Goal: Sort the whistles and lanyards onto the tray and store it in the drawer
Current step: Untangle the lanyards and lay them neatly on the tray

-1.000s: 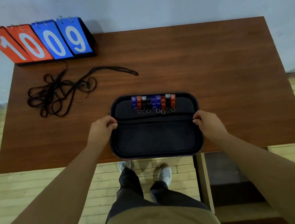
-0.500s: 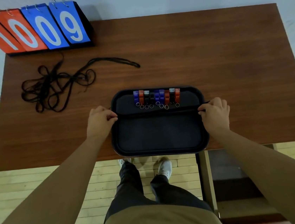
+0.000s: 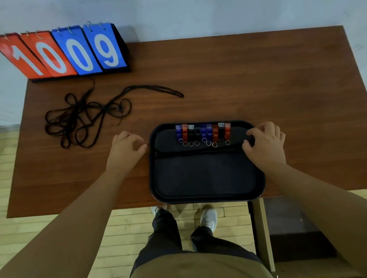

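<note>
A black tray [image 3: 208, 201] lies at the table's front edge, lined with a dark mat. Several blue, orange and black whistles [image 3: 202, 132] stand in a row along its far side, key rings toward me. A tangle of black lanyards [image 3: 84, 118] lies on the table to the far left of the tray. My left hand [image 3: 126, 150] hovers just left of the tray's rim, fingers loosely curled and holding nothing. My right hand [image 3: 266, 145] rests over the tray's right edge, arched fingertips touching the mat.
A flip scoreboard [image 3: 65, 54] reading 1009 stands at the wooden table's [image 3: 262, 72] far left corner. An open drawer [image 3: 291, 229] shows below the table's front right. My legs and shoes are under the front edge.
The tray has shifted a little to the right. My left hand has let go of its left rim and drawn away. My right hand has loosened from gripping the right rim.
</note>
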Demonstrator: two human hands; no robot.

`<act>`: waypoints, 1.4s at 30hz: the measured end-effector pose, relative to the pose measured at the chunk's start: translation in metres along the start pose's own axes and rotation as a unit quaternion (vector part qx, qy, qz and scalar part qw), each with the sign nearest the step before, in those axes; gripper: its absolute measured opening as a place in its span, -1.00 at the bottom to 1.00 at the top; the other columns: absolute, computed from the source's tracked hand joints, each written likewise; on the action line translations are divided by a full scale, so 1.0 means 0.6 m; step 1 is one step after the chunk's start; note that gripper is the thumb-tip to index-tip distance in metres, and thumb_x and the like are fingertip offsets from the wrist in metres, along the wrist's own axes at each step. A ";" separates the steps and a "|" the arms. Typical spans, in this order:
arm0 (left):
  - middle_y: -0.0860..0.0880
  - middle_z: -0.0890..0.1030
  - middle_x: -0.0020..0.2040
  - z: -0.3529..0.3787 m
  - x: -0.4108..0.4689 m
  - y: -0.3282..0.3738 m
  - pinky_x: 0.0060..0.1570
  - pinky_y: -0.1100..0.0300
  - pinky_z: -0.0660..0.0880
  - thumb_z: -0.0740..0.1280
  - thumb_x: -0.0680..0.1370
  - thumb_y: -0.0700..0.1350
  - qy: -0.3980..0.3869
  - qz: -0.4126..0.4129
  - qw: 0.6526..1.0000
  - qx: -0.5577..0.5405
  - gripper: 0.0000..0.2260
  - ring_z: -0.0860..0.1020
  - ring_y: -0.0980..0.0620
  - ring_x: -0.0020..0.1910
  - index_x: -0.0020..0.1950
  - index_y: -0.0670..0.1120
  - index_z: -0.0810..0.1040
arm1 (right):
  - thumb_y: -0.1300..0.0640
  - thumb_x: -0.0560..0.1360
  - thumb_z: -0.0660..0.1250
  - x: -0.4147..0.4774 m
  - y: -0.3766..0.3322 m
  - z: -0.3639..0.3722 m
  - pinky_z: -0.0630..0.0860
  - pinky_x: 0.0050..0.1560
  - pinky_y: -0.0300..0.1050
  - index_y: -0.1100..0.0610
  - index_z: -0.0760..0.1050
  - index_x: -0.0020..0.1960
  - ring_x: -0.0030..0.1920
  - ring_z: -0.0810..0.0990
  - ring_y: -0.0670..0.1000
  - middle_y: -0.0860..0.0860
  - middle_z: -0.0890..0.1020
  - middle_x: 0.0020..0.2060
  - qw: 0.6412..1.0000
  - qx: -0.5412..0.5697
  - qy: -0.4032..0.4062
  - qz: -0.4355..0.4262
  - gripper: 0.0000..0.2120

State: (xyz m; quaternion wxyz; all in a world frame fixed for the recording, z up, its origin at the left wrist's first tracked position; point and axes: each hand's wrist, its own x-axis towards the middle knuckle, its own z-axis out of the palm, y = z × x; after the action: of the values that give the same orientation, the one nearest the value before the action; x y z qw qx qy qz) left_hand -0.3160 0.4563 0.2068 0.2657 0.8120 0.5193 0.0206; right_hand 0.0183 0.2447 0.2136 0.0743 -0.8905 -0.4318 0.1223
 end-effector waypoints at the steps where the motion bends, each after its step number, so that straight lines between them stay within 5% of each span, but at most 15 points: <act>1: 0.02 0.46 0.03 -0.011 0.009 -0.001 0.27 0.06 0.34 0.40 0.55 -0.05 0.003 -0.003 1.000 -0.001 -0.86 0.43 -0.09 0.19 0.06 -0.05 0.63 | 0.01 0.52 0.34 0.013 -0.020 -0.005 0.24 0.36 0.19 0.11 0.60 0.20 0.27 0.36 0.18 0.10 0.42 0.17 1.000 0.010 0.003 -0.003 -0.70; 6: 0.00 0.53 0.08 -0.061 0.066 0.003 0.25 -0.05 0.46 0.36 0.58 -0.03 0.010 0.000 1.000 -0.011 -0.87 0.46 -0.09 0.22 0.09 -0.03 0.60 | 0.01 0.54 0.29 0.086 -0.149 -0.020 0.25 0.36 0.14 0.10 0.59 0.18 0.26 0.38 0.14 0.09 0.43 0.20 0.999 0.043 -0.019 -0.028 -0.72; 12: -0.02 0.49 -0.05 -0.093 0.148 0.002 0.02 0.10 0.46 0.36 0.55 -0.11 0.031 0.038 0.999 -0.003 -0.92 0.49 -0.06 0.05 0.00 -0.09 0.61 | -0.01 0.54 0.26 0.149 -0.292 -0.001 0.27 0.35 0.14 0.12 0.56 0.19 0.26 0.40 0.14 0.10 0.44 0.22 0.995 0.054 -0.053 -0.059 -0.69; 20: -0.02 0.50 0.04 -0.104 0.254 -0.048 0.16 0.06 0.46 0.34 0.56 -0.13 0.027 0.052 0.998 0.009 -0.88 0.45 -0.05 0.15 0.08 -0.07 0.59 | 0.00 0.56 0.26 0.232 -0.407 0.052 0.31 0.35 0.16 0.15 0.49 0.29 0.31 0.41 0.17 0.13 0.44 0.27 0.994 0.058 -0.085 -0.037 -0.64; 28: -0.14 0.39 0.33 -0.063 0.330 -0.069 0.31 -0.08 0.40 0.42 0.54 0.08 -0.048 0.001 0.998 0.046 -0.52 0.36 -0.16 0.33 0.39 -0.10 0.44 | 0.03 0.55 0.31 0.296 -0.438 0.120 0.36 0.35 0.12 0.17 0.38 0.38 0.39 0.33 0.20 0.16 0.34 0.39 0.995 0.013 -0.102 -0.017 -0.55; 33: -0.15 0.48 0.21 -0.046 0.329 -0.089 0.21 -0.03 0.38 0.38 0.59 -0.05 -0.010 0.031 0.997 0.075 -0.79 0.40 -0.16 0.23 0.17 -0.11 0.58 | 0.17 0.58 0.28 0.303 -0.433 0.145 0.41 0.23 0.09 0.16 0.50 0.19 0.24 0.41 0.20 0.16 0.43 0.24 0.997 -0.015 -0.056 -0.045 -0.79; 42: 0.10 0.61 -0.11 -0.135 0.274 -0.034 -0.19 0.29 0.45 0.31 0.64 -0.05 0.040 -0.013 0.985 -0.168 -0.93 0.57 0.21 -0.12 0.04 -0.03 0.49 | 0.15 0.68 0.13 0.271 -0.405 0.019 0.64 -0.10 -0.02 0.12 0.38 0.10 -0.12 0.65 0.03 0.06 0.65 -0.09 0.955 0.257 -0.146 -0.011 -0.92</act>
State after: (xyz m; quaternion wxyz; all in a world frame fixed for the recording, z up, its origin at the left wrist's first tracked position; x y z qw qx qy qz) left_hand -0.2825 0.6367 0.2271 0.3777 0.7474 0.5293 0.1363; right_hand -0.0700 0.5227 0.2355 0.2383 -0.8086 -0.4021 0.3573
